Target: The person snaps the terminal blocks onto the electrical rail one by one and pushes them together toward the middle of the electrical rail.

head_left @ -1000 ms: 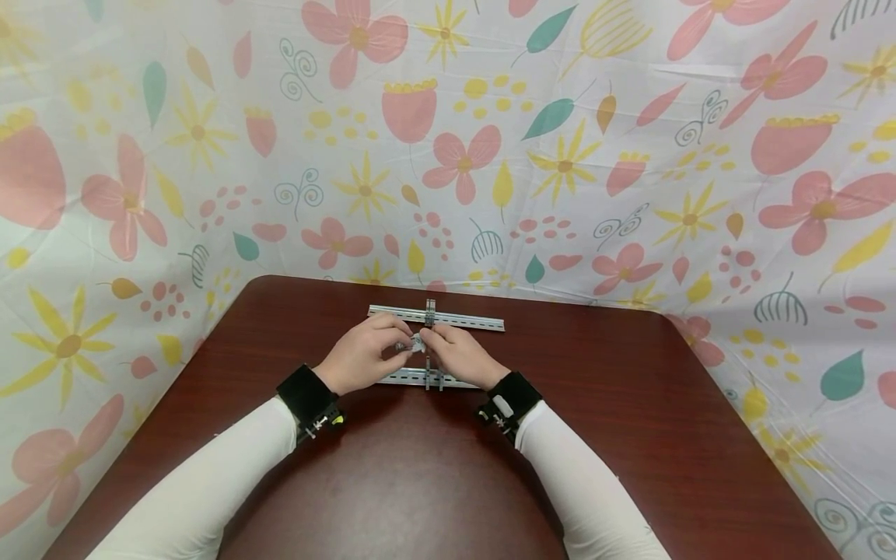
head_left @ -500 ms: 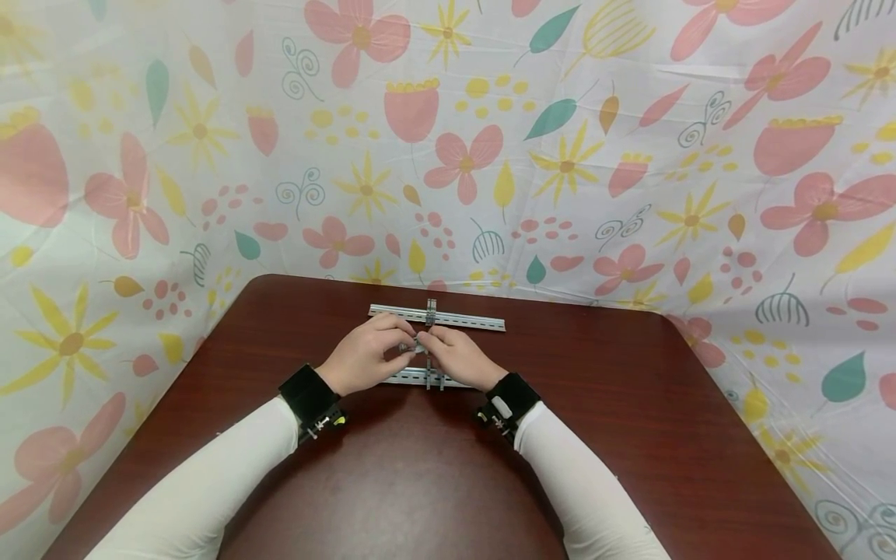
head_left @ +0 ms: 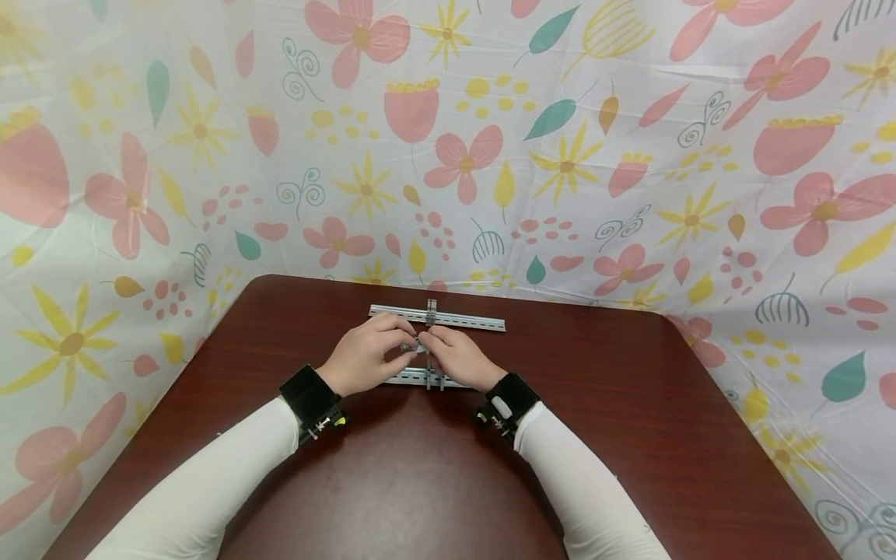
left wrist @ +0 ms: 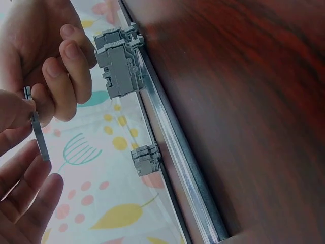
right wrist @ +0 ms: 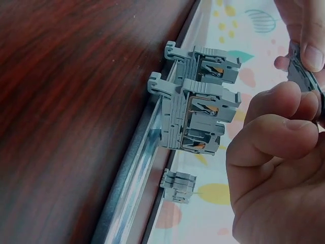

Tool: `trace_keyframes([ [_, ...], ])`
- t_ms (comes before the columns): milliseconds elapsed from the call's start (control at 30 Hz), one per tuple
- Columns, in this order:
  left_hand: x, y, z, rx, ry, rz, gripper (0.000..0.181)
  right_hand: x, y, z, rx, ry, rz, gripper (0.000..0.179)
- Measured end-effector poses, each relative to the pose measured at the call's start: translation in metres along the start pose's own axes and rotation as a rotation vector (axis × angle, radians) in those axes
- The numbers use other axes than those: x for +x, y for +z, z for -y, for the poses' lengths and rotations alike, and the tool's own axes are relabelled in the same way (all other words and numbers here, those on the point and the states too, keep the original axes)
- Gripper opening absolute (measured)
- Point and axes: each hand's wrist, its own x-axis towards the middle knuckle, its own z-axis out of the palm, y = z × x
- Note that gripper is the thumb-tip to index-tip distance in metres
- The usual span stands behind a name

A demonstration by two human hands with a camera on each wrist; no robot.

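Note:
Above the near metal DIN rail (head_left: 406, 377), both hands meet at a thin grey terminal-block piece (left wrist: 39, 134). My left hand (head_left: 367, 354) pinches one end; in the right wrist view, its fingertip lies on the piece's flat side. My right hand (head_left: 462, 358) grips the other end between thumb and curled index finger, the remaining fingers folded. Just below the hands, upright grey terminal blocks (right wrist: 195, 114) sit on the near rail with a gap between them. From the head view, the piece is mostly covered by fingers.
Behind lies a second DIN rail (head_left: 469, 320) with a small cluster of grey terminal blocks (right wrist: 179, 186) clipped near its middle. Both rails rest on a dark red-brown table (head_left: 595, 404). A flowered curtain (head_left: 560, 155) hangs behind the table's far edge.
Over the last second the piece has turned slightly between the fingers, showing less of its pale face. The hands have barely moved since half a second ago.

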Motion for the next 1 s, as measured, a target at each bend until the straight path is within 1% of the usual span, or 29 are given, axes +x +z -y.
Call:
trace_keyframes([
  [133, -0.0002, -0.0014, -0.0006, 0.037, -0.016, -0.015, 0.014, 0.0004, -0.0011, -0.0005, 0.01, 0.005, -0.03, 0.053],
  [233, -0.0001, -0.0024, 0.0002, 0.052, -0.007, -0.03, 0.019, 0.0015, -0.0029, -0.0015, 0.044, 0.011, -0.045, 0.053],
  [300, 0.0, -0.0025, 0.001, 0.068, 0.006, -0.037, 0.021, 0.0019, -0.0042, -0.0023, 0.105, 0.028, -0.052, 0.053],
  [400, 0.0004, -0.0016, 0.0028, 0.102, 0.03, -0.053, 0.024, 0.0018, -0.0058, -0.0029, 0.236, 0.067, -0.063, 0.051],
  [500, 0.001, -0.0005, 0.0042, 0.137, 0.056, -0.073, 0.025, 0.0013, -0.0067, -0.0026, 0.339, 0.096, -0.072, 0.048],
  [667, 0.0022, 0.0007, 0.0056, 0.18, 0.111, -0.11, 0.026, 0.0012, -0.0072, -0.0013, 0.436, 0.093, -0.043, 0.047],
  [767, 0.003, 0.0006, 0.0054, 0.198, 0.135, -0.125, 0.023, 0.0018, -0.0068, 0.0, 0.479, 0.093, -0.019, 0.046],
  [900, 0.004, 0.0015, 0.0057, 0.207, 0.16, -0.148, 0.016, 0.003, -0.0055, 0.0006, 0.512, 0.089, 0.016, 0.048],
  [1000, 0.0037, 0.0019, 0.0062, 0.204, 0.161, -0.164, 0.013, 0.0028, -0.0045, 0.0011, 0.512, 0.088, 0.024, 0.05],
])
